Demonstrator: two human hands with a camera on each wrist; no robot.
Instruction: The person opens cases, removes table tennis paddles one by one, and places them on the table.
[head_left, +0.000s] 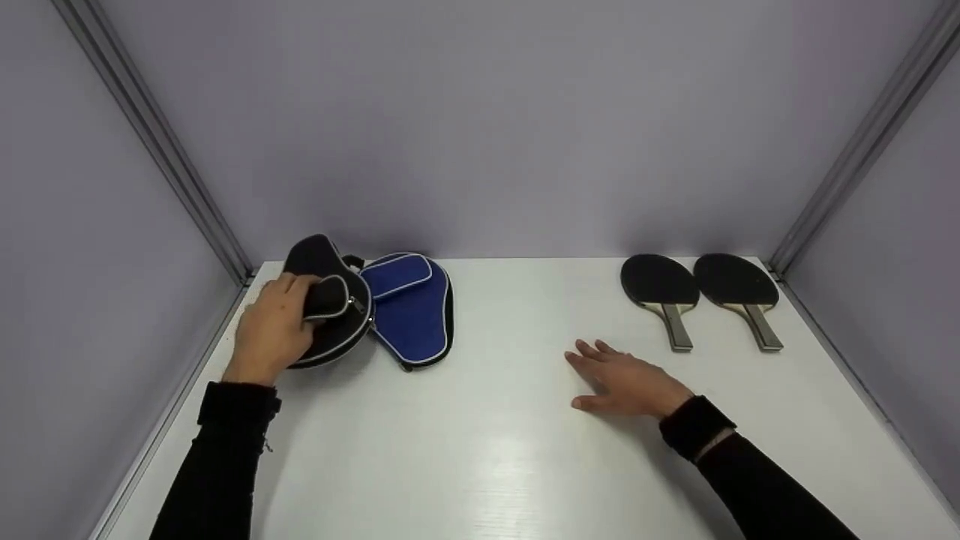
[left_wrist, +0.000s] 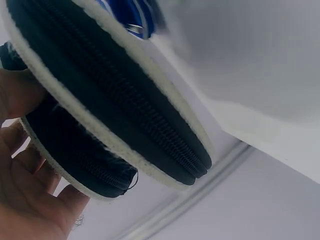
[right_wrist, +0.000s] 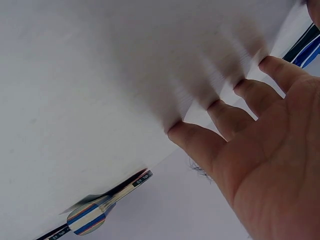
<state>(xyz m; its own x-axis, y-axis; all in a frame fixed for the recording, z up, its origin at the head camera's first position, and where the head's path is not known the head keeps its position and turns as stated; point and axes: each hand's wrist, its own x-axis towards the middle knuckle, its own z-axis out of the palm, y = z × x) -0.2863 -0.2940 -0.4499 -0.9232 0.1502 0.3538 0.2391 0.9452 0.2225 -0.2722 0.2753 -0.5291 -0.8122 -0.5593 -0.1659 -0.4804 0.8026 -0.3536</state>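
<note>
At the left of the head view, my left hand (head_left: 271, 330) grips a black table tennis bat case (head_left: 315, 259) with white piping by its small raised pocket (head_left: 327, 297). Seen from the left wrist, the case's zipped edge (left_wrist: 117, 95) is tilted above the table, thumb and fingers on either side of the pocket. A blue bat case (head_left: 416, 319) of the same shape lies close on its right, partly overlapped by the black one. My right hand (head_left: 626, 382) hovers low over the table, palm down, fingers spread, holding nothing.
Two black table tennis bats (head_left: 660, 281) (head_left: 735, 279) lie side by side at the back right, handles toward me. The white table (head_left: 510, 420) is bordered by a grey back wall (head_left: 480, 135) and side walls with metal corner rails.
</note>
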